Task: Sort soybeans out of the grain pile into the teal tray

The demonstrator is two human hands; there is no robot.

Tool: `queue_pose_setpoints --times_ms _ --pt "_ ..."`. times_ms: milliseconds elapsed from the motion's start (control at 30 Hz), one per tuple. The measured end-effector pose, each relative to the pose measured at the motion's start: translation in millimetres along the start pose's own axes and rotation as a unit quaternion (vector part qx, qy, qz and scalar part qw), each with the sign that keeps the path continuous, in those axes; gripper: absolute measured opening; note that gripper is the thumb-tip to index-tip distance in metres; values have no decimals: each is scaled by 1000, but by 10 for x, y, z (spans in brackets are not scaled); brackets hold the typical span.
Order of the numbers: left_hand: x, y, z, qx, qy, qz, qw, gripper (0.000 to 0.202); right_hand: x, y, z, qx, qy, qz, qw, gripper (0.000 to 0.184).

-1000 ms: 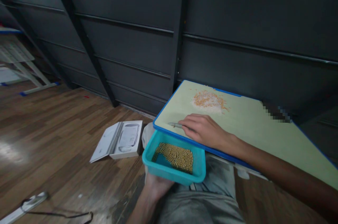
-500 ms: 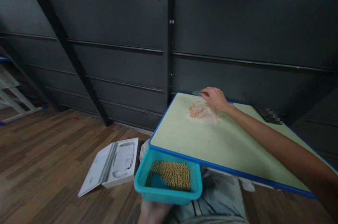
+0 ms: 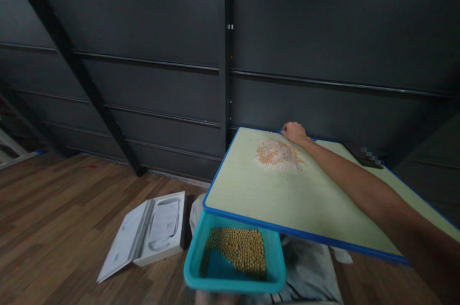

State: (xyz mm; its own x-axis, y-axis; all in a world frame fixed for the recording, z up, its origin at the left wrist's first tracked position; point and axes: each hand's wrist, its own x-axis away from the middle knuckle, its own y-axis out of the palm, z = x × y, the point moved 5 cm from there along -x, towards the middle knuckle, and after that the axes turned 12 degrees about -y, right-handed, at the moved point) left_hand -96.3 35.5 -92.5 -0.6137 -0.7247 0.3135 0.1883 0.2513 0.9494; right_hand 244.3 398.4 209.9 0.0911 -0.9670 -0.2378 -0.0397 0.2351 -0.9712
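Note:
A turquoise plastic basin (image 3: 235, 285) holds a layer of dried soybeans (image 3: 240, 250), with bare bottom showing at its front left. My left hand (image 3: 216, 299) is under the basin and supports it from below; its fingers are hidden. On the pale green tabletop (image 3: 258, 199) lies a loose pile of white rice-like grains (image 3: 282, 165) mixed with yellow soybeans (image 3: 269, 152). My right hand (image 3: 294, 131) is closed at the table's far edge, just behind the pile. What its fingers pinch is hidden or too small to make out.
A dark flat device (image 3: 362, 155) rests at the table's far right. The table has a blue edge (image 3: 251, 219). An open white box (image 3: 163, 228) with a paper insert lies on the wooden floor (image 3: 64, 214) at left. A dark panelled wall (image 3: 161, 84) stands behind.
My right hand has drawn slightly right along the far edge, and the small dark item at its fingertips no longer shows. The basin appears slightly lower and closer in view.

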Motion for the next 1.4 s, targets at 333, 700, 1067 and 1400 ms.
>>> queue_pose_setpoints --times_ms 333,700,1067,1400 --pt "-285 -121 -51 30 90 -50 994 44 -176 45 -353 -12 -65 -13 998 36" --pt "-120 411 -114 46 122 14 991 39 -204 72 -981 -46 -188 -18 981 35" --pt "-132 483 -148 52 110 -10 993 46 206 -74 -1478 -73 -352 -21 933 32" --pt "175 607 250 49 168 87 981 37 544 -305 -1675 -126 -413 28 902 29"
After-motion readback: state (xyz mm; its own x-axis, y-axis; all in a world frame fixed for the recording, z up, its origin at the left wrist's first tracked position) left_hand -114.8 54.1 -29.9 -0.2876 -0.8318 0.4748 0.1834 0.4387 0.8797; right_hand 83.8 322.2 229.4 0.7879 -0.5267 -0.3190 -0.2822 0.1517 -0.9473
